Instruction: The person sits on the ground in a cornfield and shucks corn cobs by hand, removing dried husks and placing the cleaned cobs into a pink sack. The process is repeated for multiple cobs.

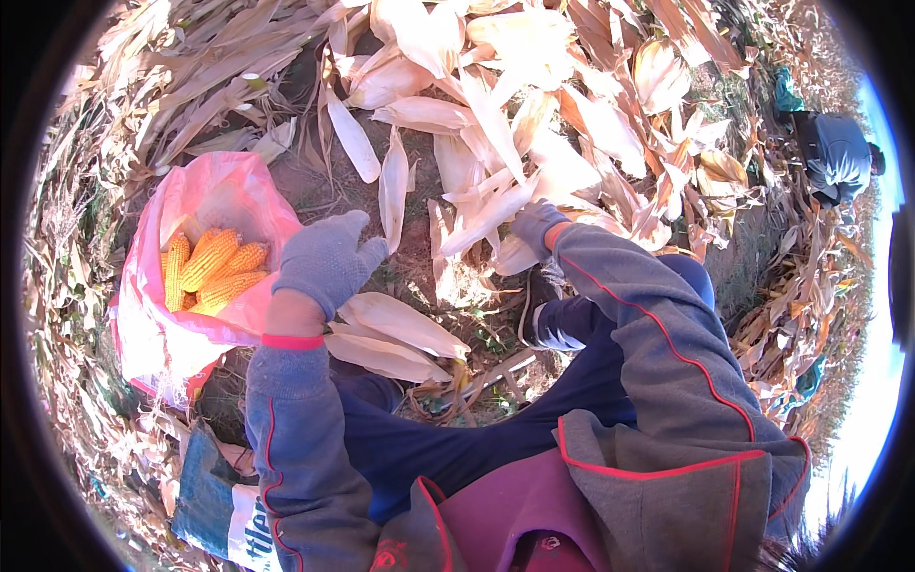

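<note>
My left hand (329, 262), in a grey knit glove, is just right of a pink plastic bag (143, 248). Its thumb stands apart from the curled fingers, and nothing shows between them. Inside the bag lie several bare yellow corn cobs (212, 259). Farther right, my right hand (536, 229), gloved too, is closed at the edge of the husk pile. Pale corn husk (515, 255) shows at its fingers; whether a cob is inside is hidden. Below my left hand, between my legs, lie ears still in their husks (405, 324).
Dry husks and leaves (572, 105) are heaped ahead of me. A dark green and white sack (205, 486) lies at lower left. My shoe (541, 300) is under my right hand. Another person (837, 157) bends over at the far right among dry stalks.
</note>
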Demonstrator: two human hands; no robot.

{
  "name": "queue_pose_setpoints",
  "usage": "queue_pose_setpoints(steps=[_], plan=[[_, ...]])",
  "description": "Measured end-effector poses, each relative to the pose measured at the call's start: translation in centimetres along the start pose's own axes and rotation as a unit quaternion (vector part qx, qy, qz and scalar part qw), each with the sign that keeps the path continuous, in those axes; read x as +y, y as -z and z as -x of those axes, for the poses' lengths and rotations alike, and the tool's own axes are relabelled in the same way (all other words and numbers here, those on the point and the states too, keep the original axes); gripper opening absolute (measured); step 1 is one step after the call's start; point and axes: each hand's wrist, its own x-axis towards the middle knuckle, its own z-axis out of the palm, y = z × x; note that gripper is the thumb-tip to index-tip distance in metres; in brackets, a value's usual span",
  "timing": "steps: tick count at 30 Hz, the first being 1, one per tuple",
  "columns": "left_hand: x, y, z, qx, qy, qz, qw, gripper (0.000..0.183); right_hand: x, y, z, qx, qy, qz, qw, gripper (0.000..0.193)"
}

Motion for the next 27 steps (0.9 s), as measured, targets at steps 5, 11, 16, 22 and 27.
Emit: queue_pose_setpoints(steps=[5,11,16,22,27], plan=[[1.2,-0.5,-0.4,-0.122,0.002,-0.003,0.993,0.041,-1.4,2.2,1.5,-0.036,0.097,-0.037,0.994,0.066],[1.0,-1.0,0.3,-0.057,-0.011,0.002,0.998,0.039,-2.7,2.4,-0.1,-0.022,-0.028,-0.144,0.989,0.052],[0.3,-1.1,0.5,-0.049,-0.011,-0.039,0.998,0.035,-1.4,2.5,-1.1,-0.015,-0.088,-0.262,0.961,0.055],[2.6,1.6,0.8,-0.038,-0.015,-0.023,0.999,0.046,3.3,-1.1,-3.8,-0.004,-0.346,-0.388,0.855,0.078],[1.6,1.2,1.3,0.037,-0.035,-0.020,0.998,0.033,3.3,-2.1,-8.0,0.084,-0.420,-0.693,0.579,0.091]])
